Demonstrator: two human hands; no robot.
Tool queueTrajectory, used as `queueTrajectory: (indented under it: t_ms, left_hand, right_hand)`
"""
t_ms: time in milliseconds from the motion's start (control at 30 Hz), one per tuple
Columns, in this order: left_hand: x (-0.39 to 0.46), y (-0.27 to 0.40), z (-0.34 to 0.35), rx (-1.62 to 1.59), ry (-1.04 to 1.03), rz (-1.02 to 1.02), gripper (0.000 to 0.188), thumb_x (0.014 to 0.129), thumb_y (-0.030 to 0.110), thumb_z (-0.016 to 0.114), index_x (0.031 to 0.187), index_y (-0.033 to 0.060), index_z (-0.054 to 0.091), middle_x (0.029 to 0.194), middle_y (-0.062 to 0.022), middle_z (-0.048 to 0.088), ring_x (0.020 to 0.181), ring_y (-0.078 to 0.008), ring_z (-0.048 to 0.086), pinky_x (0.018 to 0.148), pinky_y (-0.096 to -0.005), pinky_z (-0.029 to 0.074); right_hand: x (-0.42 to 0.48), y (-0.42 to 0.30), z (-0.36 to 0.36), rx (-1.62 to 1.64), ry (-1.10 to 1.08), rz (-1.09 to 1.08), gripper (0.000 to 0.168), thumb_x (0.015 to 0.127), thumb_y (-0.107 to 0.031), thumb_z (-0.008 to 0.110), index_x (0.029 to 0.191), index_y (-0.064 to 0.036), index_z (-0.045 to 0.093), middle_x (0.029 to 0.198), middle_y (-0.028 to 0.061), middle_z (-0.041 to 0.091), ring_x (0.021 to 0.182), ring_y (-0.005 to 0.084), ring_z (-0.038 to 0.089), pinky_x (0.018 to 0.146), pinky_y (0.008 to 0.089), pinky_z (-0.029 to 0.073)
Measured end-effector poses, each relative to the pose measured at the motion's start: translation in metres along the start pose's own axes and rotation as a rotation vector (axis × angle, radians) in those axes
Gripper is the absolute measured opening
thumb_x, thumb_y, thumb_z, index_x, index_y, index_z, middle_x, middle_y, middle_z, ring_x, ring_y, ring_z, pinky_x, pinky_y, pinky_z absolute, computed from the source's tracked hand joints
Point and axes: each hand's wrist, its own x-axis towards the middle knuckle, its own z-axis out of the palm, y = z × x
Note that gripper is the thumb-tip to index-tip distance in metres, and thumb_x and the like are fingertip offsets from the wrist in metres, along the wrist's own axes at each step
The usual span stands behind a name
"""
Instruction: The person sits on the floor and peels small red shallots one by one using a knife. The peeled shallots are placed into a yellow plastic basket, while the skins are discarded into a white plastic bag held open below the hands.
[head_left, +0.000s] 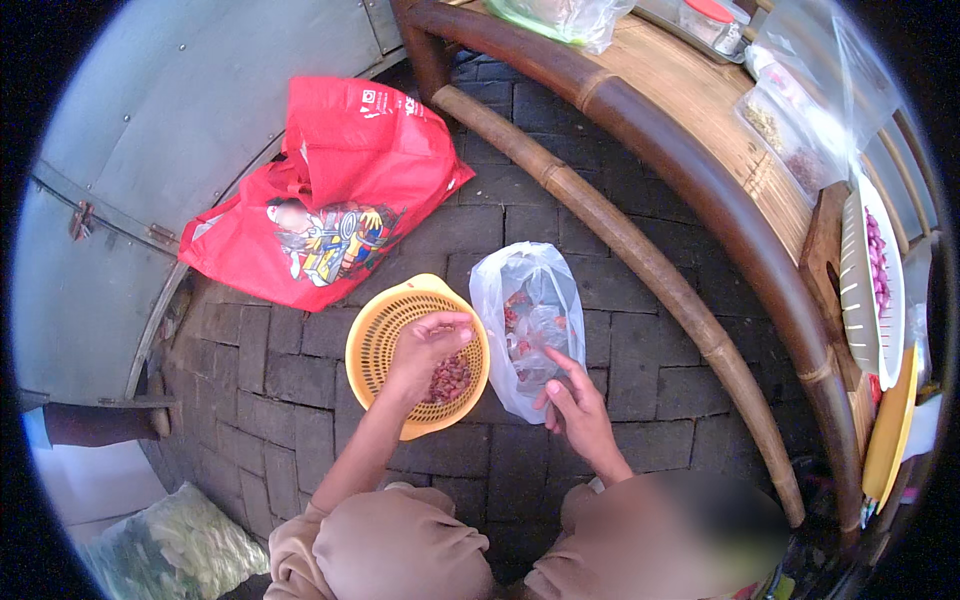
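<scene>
My left hand (429, 349) hovers over the yellow plastic colander (367, 337), its thumb and fingers drawn close together. Whether something small sits between them cannot be made out. Small dark-red pieces of food (450, 379) lie at the bottom of the colander, partly hidden by that hand. Beside it on the paving, a translucent plastic bag (559, 300) stands with its mouth spread, holding reddish scraps (517, 315) and what looks like crumpled clear plastic. My right hand (577, 405) is at the bag's near right side, index finger extended over it and thumb apart, with nothing seen in its grasp.
A red shopping bag (337, 195) lies beyond the colander by a metal panel (225, 67). To the right runs a bamboo bench (675, 165) with a lower rail (637, 247). It bears a white basket of purplish shallots (862, 300). A filled plastic sack (180, 547) sits lower left.
</scene>
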Motion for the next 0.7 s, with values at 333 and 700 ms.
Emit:
queueTrajectory:
  t_ms: [333, 700]
  left_hand:
    - [-0.012, 0.008, 0.061, -0.467, -0.083, -0.091, 0.025, 0.089, 0.005, 0.059, 0.112, -0.0021, 0.058, 0.104, -0.0091, 0.064, 0.092, -0.0126, 0.061, 0.08, -0.0232, 0.05]
    - [-0.016, 0.0, 0.068, -0.529, -0.078, -0.025, 0.022, 0.088, 0.004, 0.06, 0.109, -0.0017, 0.06, 0.102, -0.0088, 0.064, 0.087, -0.0121, 0.061, 0.081, -0.0242, 0.05]
  right_hand:
    - [0.005, -0.018, 0.014, -0.138, -0.021, -0.172, 0.05, 0.097, -0.027, 0.047, 0.143, -0.013, 0.033, 0.075, 0.0035, 0.059, 0.056, 0.0081, 0.049, 0.053, 0.0244, 0.042]
    - [0.002, -0.025, 0.011, -0.213, 0.021, -0.181, 0.05, 0.096, -0.027, 0.048, 0.143, -0.014, 0.034, 0.075, 0.0058, 0.061, 0.058, 0.0111, 0.053, 0.057, 0.0272, 0.044]
